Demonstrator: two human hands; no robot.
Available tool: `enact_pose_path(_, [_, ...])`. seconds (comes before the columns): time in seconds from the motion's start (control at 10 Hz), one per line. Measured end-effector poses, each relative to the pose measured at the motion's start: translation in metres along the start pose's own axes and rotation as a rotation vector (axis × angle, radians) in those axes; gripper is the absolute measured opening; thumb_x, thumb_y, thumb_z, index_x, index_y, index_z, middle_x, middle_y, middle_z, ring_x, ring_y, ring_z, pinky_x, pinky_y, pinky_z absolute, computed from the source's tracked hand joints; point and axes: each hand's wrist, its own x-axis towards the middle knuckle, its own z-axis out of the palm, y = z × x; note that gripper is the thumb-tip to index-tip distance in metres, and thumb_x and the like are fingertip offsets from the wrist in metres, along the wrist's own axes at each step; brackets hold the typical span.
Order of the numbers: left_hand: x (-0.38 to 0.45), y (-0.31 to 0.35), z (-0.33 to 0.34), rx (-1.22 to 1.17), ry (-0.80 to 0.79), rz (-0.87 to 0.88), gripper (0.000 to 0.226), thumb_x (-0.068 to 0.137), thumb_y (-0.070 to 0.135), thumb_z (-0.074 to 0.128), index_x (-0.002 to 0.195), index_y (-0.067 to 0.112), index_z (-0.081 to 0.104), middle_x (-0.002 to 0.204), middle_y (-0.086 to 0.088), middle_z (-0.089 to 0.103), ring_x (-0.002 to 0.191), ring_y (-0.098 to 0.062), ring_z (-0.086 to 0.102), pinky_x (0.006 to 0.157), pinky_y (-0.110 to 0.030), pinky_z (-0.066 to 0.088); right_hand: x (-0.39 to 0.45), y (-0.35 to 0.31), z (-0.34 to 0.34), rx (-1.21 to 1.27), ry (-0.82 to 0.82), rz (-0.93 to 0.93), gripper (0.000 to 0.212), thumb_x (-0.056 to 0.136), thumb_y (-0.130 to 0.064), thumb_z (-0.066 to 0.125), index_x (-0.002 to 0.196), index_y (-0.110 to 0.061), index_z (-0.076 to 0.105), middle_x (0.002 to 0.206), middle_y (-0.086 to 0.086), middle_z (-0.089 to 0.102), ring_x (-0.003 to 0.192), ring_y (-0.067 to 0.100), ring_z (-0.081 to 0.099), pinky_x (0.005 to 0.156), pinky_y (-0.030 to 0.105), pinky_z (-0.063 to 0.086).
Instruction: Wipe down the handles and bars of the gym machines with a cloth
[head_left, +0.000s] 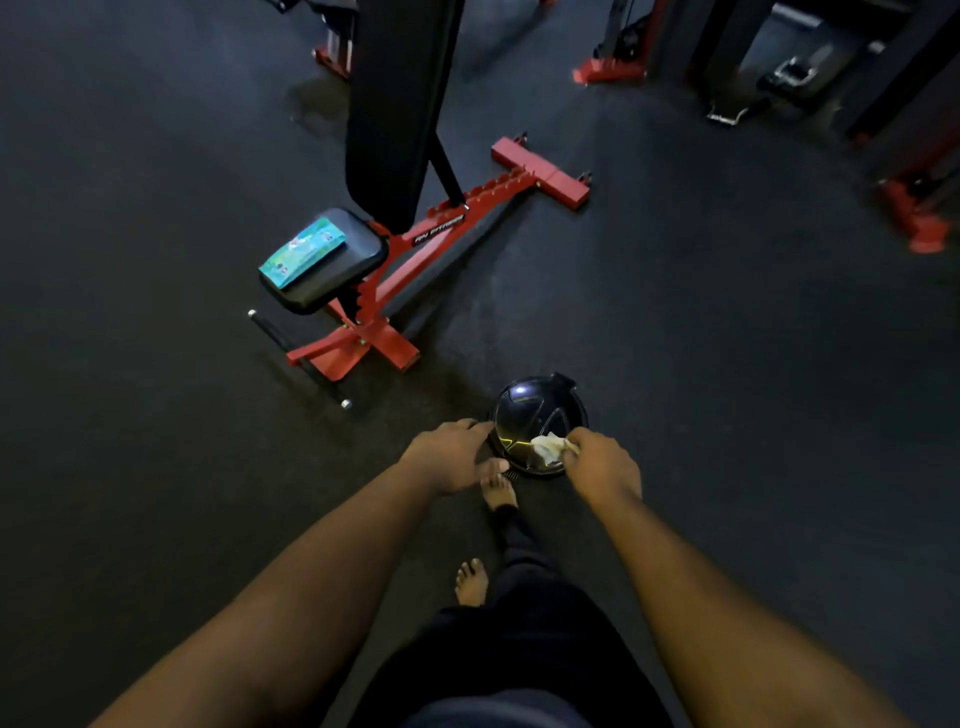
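head: worn on person | faces forward-down, steep | floor (727, 364) below, both forearms near

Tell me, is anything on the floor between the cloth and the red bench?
Nothing visible blocks it. The right hand holds the cloth over the black bin, and only bare dark floor lies between there and the red bench.

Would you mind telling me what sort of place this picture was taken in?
Most likely a gym floor: a red-framed adjustable bench with black pads stands on dark rubber flooring, and red bases of other machines sit along the far edge.
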Motion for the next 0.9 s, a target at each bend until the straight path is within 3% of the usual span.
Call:
enact_pose_path(0.3, [0.082,-0.034,0.000,-0.007,-0.130,-0.027,0.079,0.099,0.067,0.044,0.162,0.026,0.022,0.165,-0.006,0.030,0.147,-0.029,0.035,0.111,-0.052,0.042,0.081,-0.010,0.036,0.055,-0.061,0.100,0.024,0.101,-0.031,0.052,0.121,-0.026,0.064,0.114,0.003,0.067,0.098,0.024,0.064,0.068,0.031,0.041])
enact_pose_path(0.6, [0.139,-0.044,0.001,-0.030,-0.237,-0.037,0.080,0.098,0.068,0.046,0.162,0.027,0.021,0.166,-0.006,0.029,0.147,-0.029,0.035,0.111,-0.051,0.042,0.134,-0.004,0.053,0.051,-0.105,0.196,0.023,0.099,-0.030,0.053,0.119,-0.025,0.063,0.114,0.008,0.069,0.100,0.032,0.065,0.073,0.037,0.052])
enact_pose_path(0.9, [0.159,-0.038,-0.005,-0.035,-0.287,-0.053,0.081,0.098,0.068,0.046,0.163,0.027,0.019,0.168,-0.006,0.025,0.151,-0.028,0.030,0.113,-0.052,0.041,0.173,0.006,0.058,0.112,-0.116,0.281,0.043,0.097,-0.030,0.064,0.138,-0.019,0.055,0.133,0.011,0.061,0.116,0.033,0.062,0.087,0.040,0.053])
